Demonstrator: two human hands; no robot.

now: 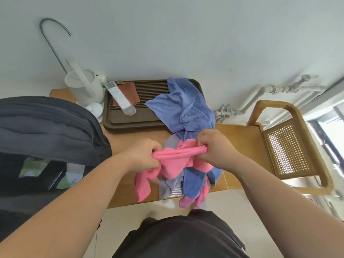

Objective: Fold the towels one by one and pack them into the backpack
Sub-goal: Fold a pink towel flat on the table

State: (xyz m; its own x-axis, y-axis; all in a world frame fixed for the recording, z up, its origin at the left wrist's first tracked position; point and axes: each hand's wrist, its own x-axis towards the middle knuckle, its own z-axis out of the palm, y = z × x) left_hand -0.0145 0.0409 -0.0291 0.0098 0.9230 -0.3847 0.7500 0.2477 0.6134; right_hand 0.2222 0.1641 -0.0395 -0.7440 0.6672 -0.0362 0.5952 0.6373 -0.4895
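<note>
My left grip (147, 155) and right grip (214, 148) each clench 1 end of the pink towel (175, 161), stretching it above the counter (130, 140) to find its edges for folding, the open backpack (46, 123) beside my left.

Soft matt cloth towels (183, 110); wooden table (130, 138)

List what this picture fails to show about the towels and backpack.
1. Head view: inside of the backpack, hidden by its dark flap and cut by the left edge; packed towels cannot be counted.
2. Head view: the blue towel covers others beneath; their number is unclear.
3. Head view: fingertips of the left hand and right hand are buried in the pink towel.
4. Head view: the right end of the tray lies under the blue towel.
</note>
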